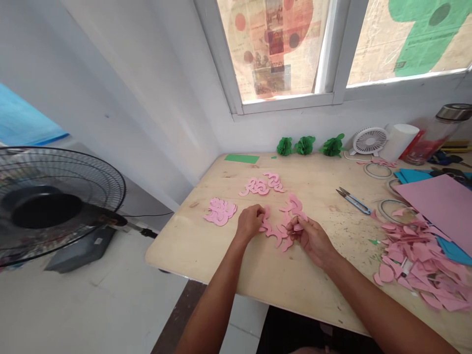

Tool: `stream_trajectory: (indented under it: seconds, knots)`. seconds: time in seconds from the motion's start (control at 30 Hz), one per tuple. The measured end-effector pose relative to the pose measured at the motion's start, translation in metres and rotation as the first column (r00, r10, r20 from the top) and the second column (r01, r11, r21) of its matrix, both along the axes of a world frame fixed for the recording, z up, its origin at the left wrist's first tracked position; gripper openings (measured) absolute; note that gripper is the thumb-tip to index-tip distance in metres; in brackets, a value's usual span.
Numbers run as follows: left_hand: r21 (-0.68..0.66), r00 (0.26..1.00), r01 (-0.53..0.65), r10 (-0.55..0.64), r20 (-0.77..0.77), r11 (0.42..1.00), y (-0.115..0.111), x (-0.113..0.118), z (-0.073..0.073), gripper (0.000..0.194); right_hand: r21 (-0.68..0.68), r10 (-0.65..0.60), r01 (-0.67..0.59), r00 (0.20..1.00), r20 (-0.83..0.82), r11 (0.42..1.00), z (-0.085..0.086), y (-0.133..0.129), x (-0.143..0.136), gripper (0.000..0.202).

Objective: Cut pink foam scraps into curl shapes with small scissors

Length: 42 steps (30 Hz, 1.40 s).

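Note:
My left hand (250,222) is closed in a pinch at the edge of a curvy pink paper cutout (267,219) above the wooden table. To its right, my right hand (311,238) has its fingers closed on another pink paper cutout (299,223). Between and below the hands lie more wavy pink cutouts (277,237), partly overlapping. A neat stack of pink cutouts (220,211) rests left of my left hand. Farther back is a loose row of curly pink cutouts (261,186). My fingertips partly hide the pieces they grip.
Thread snips (353,200) lie right of the hands. Pink scraps (420,260) heap at the right, beside pink sheets (438,201) and tape rings (393,211). Green paper pompoms (305,145), a green strip (241,158) and a small fan (369,141) line the back. A large fan (55,206) stands left.

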State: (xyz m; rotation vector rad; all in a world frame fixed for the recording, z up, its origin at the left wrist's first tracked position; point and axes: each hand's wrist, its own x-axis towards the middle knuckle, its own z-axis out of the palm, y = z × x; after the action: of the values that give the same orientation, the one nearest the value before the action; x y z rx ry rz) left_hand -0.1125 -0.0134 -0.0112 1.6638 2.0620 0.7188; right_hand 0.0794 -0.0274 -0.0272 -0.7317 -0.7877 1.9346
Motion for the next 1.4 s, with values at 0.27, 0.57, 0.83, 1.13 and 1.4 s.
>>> stream_trajectory:
  seconds: [0.27,0.57,0.83,1.13,1.4]
  knots:
    - [0.282,0.977,-0.159,0.109,0.184,0.946,-0.005,-0.005,0.008,0.017,-0.006,-0.061,0.061,0.998,0.015,0.998,-0.004,0.002,0.000,0.024]
    - [0.404,0.868,-0.287,0.058,0.493,0.868,-0.001,0.011,0.018,0.015,-0.009,-0.084,0.085,0.995,0.051,0.996,-0.003,0.001,0.000,0.026]
    - [0.188,0.478,-0.098,-0.120,0.870,0.977,-0.011,0.059,0.031,0.018,-0.014,-0.117,0.118,0.992,0.048,0.993,-0.003,0.001,-0.005,0.026]
    - [0.237,0.700,-0.187,-0.041,0.713,0.953,-0.013,0.093,0.013,0.015,0.012,-0.062,0.062,0.998,-0.020,0.998,-0.004,-0.002,-0.007,0.026]
    - [0.240,0.719,-0.220,-0.009,0.695,0.945,-0.014,0.095,0.008,0.015,0.048,-0.058,0.059,0.998,-0.025,0.997,-0.009,0.000,-0.005,0.025]
